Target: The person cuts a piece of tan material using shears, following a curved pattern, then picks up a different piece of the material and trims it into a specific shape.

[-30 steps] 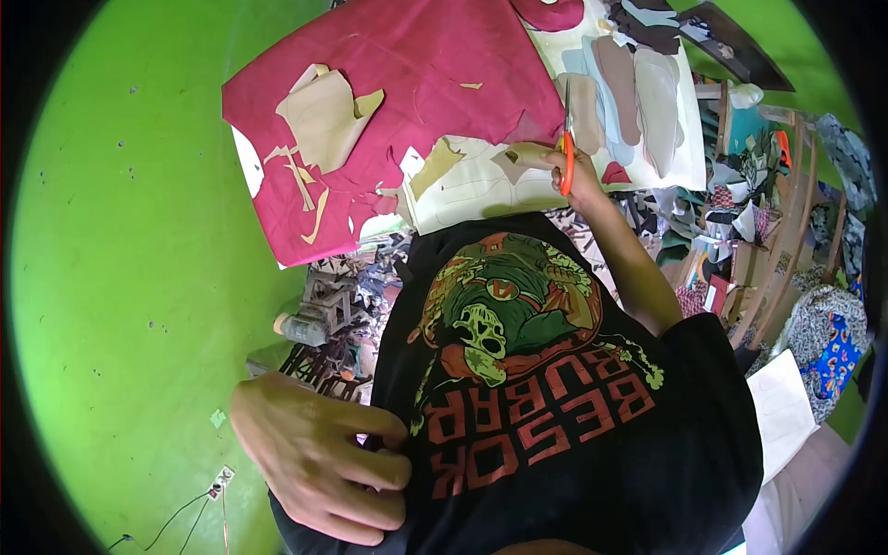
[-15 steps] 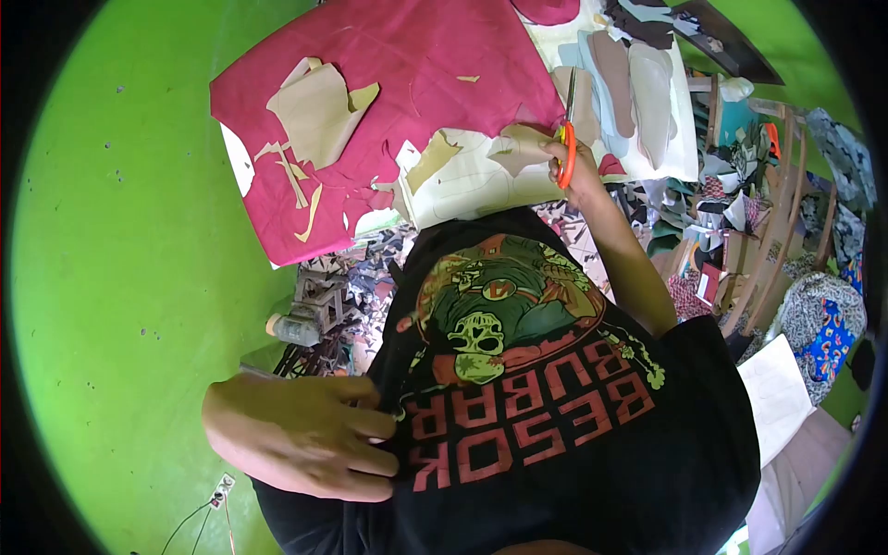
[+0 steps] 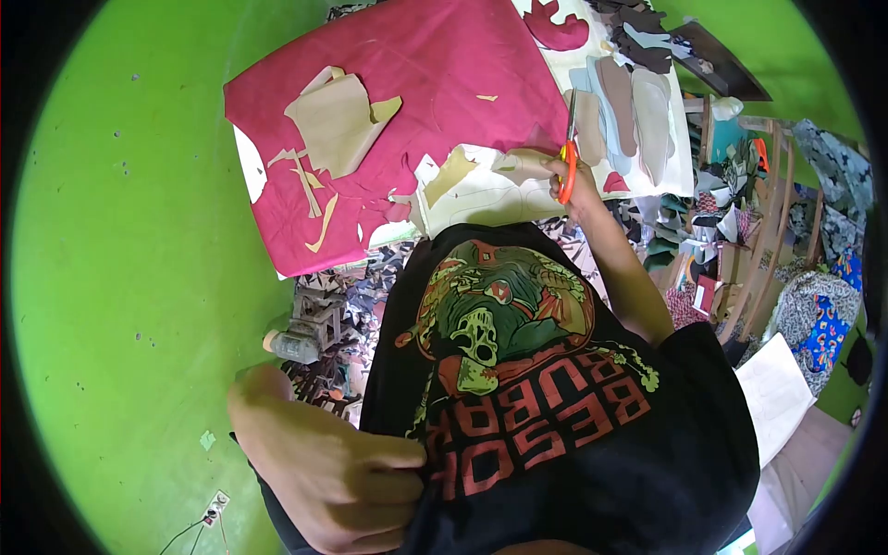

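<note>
On the right, my right hand is closed around orange-handled scissors, their blades pointing away from me over the table edge area. Under and beside it lie a tan scrap and white sheet material with drawn outlines. At the lower left, my left hand has its fingers curled into the side of my black T-shirt, pulling the printed cloth into folds. Its fingertips are partly hidden. A large red sheet covers most of the table, with a cut tan piece on top.
Long grey and brown cut pieces lie at the table's right. A wooden rack with scraps stands beyond. Offcuts litter the floor near a bottle and a small wooden stool. A green wall borders the left.
My left hand has shifted right and down, its fingers curling tighter, and the shirt print is more creased. The scissors stay in my right hand. The view has shifted slightly.
</note>
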Available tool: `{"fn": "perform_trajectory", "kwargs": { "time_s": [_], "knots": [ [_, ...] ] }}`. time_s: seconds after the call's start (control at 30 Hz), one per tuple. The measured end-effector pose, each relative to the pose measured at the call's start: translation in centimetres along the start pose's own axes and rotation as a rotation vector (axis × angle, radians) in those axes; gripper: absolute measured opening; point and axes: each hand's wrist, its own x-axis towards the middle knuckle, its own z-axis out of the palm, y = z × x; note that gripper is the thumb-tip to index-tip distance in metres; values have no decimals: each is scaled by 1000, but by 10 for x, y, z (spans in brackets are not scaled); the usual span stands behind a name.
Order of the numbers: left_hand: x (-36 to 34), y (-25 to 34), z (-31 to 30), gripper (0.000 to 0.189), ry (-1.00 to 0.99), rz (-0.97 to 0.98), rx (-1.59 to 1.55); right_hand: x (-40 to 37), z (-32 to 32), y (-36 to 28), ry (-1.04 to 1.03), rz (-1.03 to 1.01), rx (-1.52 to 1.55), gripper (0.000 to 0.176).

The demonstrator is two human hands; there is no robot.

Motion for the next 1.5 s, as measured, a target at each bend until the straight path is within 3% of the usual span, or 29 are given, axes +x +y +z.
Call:
{"fn": "perform_trajectory", "kwargs": {
  "time_s": [0.27,0.33,0.37,0.4,0.47,0.5,0.63,1.23,1.43,1.5],
  "knots": [
    [-7,15,-21,21,176,248,530,-8,28,-4,-29,-22,-4,26],
    [-12,22,-42,20,-133,-234,66,-8,30,-3,-10,-24,5,26],
    [-19,24,-50,20,-194,-382,40,-9,30,-1,6,-27,12,26],
    [-32,23,-53,20,-201,-375,34,-9,30,1,15,-26,19,26],
    [-55,19,-57,23,-362,-422,-263,-8,29,2,57,-25,0,25],
    [-49,25,-56,24,-550,-446,-278,-7,28,0,71,-35,12,25],
    [-46,6,-43,14,-523,-177,-344,-15,20,7,59,-35,55,25],
    [-95,-24,-53,12,-203,300,-633,-41,45,11,126,-56,82,26],
    [-96,-37,-58,12,-54,434,-741,-37,39,13,93,-11,74,25],
    [-107,-66,-63,11,-127,345,-847,-36,39,8,77,-23,88,25]
  ]
}}
